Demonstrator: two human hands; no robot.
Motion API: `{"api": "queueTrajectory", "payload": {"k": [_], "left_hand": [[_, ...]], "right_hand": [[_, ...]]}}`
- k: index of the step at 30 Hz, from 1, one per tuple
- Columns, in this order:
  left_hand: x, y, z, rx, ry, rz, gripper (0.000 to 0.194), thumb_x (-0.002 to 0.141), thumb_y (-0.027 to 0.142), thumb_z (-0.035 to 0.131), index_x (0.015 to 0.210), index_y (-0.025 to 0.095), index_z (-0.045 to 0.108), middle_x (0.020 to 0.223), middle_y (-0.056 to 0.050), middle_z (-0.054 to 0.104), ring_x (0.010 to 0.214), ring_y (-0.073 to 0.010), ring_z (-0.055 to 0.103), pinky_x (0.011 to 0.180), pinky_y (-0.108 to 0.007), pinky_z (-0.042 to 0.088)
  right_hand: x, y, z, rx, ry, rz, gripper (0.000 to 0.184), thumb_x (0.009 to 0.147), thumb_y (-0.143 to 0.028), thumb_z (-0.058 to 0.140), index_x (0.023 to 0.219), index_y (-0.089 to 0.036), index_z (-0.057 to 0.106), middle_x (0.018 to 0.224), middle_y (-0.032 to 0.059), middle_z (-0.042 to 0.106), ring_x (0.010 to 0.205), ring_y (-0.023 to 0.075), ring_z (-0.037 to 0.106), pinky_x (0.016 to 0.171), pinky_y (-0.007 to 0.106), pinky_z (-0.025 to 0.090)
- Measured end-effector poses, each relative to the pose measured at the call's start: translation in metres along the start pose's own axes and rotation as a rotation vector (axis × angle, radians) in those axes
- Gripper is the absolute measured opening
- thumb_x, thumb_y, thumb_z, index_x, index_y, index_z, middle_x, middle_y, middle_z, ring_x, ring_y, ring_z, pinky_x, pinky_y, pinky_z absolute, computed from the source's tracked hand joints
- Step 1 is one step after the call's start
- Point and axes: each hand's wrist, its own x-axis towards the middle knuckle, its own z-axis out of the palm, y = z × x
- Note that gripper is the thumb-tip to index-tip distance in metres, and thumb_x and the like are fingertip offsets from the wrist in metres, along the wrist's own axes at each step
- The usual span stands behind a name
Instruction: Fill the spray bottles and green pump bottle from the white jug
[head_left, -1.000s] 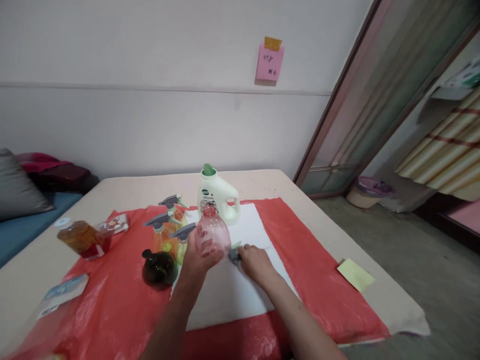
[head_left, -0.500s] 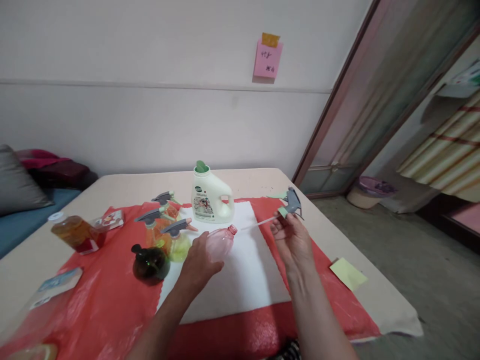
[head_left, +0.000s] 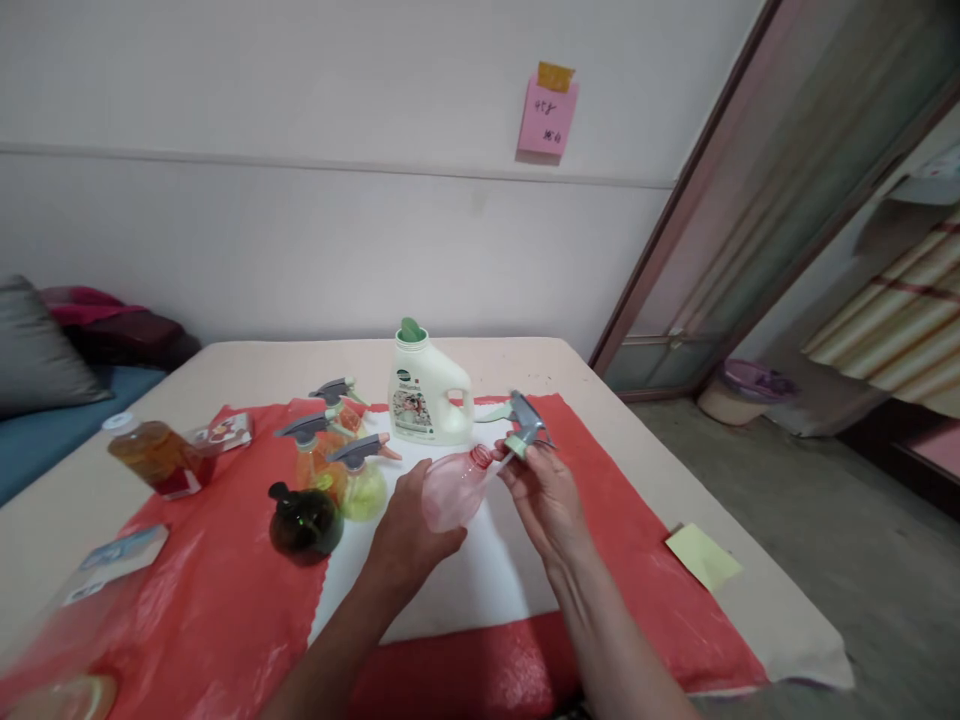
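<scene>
My left hand (head_left: 409,535) is wrapped round an empty pink plastic bottle (head_left: 454,487), tilted with its red neck up and to the right. My right hand (head_left: 541,490) pinches a grey and green trigger sprayer head (head_left: 523,427) just right of the bottle's mouth. The sprayer's thin dip tube reaches into the neck. Both hands hover over a white sheet (head_left: 472,575) lying on a red plastic cover (head_left: 225,580).
A white jug with a green cap (head_left: 425,387) stands behind the hands. To the left are yellow and orange spray bottles (head_left: 345,470), a dark green bottle (head_left: 304,520) and an amber bottle (head_left: 154,457). A yellow note (head_left: 703,555) lies near the table's right edge.
My right hand lifted the sprayer head off the sheet, swung it out to the right, then brought it back to the bottle's mouth. My left hand tilted the bottle over.
</scene>
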Motion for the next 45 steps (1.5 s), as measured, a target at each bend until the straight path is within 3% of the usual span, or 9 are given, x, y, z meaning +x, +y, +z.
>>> {"api": "queueTrajectory", "payload": {"k": [6,9,14,20,30,39,45], "left_hand": [[0.005,-0.01,-0.004,-0.008,0.081,-0.071,0.085,0.05,0.021,0.079,0.131,0.025,0.055,0.13,-0.013,0.059,0.119,-0.036,0.054,0.099,-0.045,0.04],[0.005,-0.015,-0.002,-0.003,0.081,-0.049,0.086,0.05,0.022,0.08,0.133,0.027,0.054,0.131,-0.013,0.058,0.113,-0.0352,0.057,0.095,-0.044,0.042],[0.002,-0.01,0.0,-0.065,0.085,-0.03,0.084,0.047,0.02,0.081,0.127,0.03,0.059,0.129,-0.01,0.06,0.114,-0.0364,0.056,0.097,-0.046,0.042],[-0.003,0.003,-0.002,-0.005,0.071,0.034,0.085,0.053,0.022,0.08,0.134,0.024,0.053,0.132,-0.012,0.057,0.124,-0.0363,0.051,0.106,-0.049,0.036],[-0.006,0.006,0.002,0.186,0.079,0.13,0.08,0.06,0.025,0.075,0.136,0.021,0.049,0.126,-0.012,0.058,0.12,-0.0355,0.051,0.104,-0.051,0.038],[-0.007,0.003,0.001,0.287,0.114,0.197,0.082,0.06,0.022,0.073,0.137,0.025,0.046,0.126,-0.01,0.056,0.123,-0.0353,0.048,0.108,-0.052,0.036],[-0.012,0.007,0.006,0.438,0.247,0.291,0.076,0.069,0.023,0.07,0.14,0.022,0.046,0.13,-0.014,0.05,0.125,-0.0376,0.044,0.108,-0.053,0.036]], "right_hand": [[0.021,-0.023,-0.025,0.166,0.263,-0.124,0.027,0.065,-0.03,0.083,0.084,-0.017,0.07,0.082,0.0014,0.075,0.074,0.0111,0.068,0.067,0.021,0.057],[0.025,-0.028,-0.031,0.147,0.301,-0.196,0.03,0.063,-0.029,0.085,0.085,-0.017,0.068,0.082,0.0016,0.075,0.076,0.0114,0.068,0.068,0.021,0.058],[0.015,-0.015,-0.02,0.053,0.204,-0.145,0.029,0.064,-0.03,0.086,0.086,-0.019,0.07,0.086,0.0001,0.074,0.075,0.0122,0.069,0.072,0.026,0.058],[-0.002,0.017,-0.002,-0.151,-0.073,-0.007,0.034,0.065,-0.035,0.086,0.094,-0.021,0.074,0.097,0.003,0.075,0.093,0.0194,0.068,0.097,0.039,0.049],[-0.005,0.021,-0.004,-0.115,-0.099,0.012,0.033,0.072,-0.032,0.081,0.103,-0.024,0.074,0.103,0.0035,0.075,0.097,0.0195,0.068,0.1,0.038,0.046],[-0.005,0.02,-0.007,-0.237,-0.113,0.007,0.032,0.071,-0.039,0.081,0.097,-0.02,0.075,0.1,0.0055,0.076,0.096,0.0222,0.068,0.096,0.04,0.048],[-0.011,0.027,0.007,-0.185,-0.034,-0.052,0.034,0.072,-0.034,0.081,0.103,-0.023,0.07,0.101,0.0022,0.074,0.094,0.018,0.067,0.095,0.037,0.049]]}}
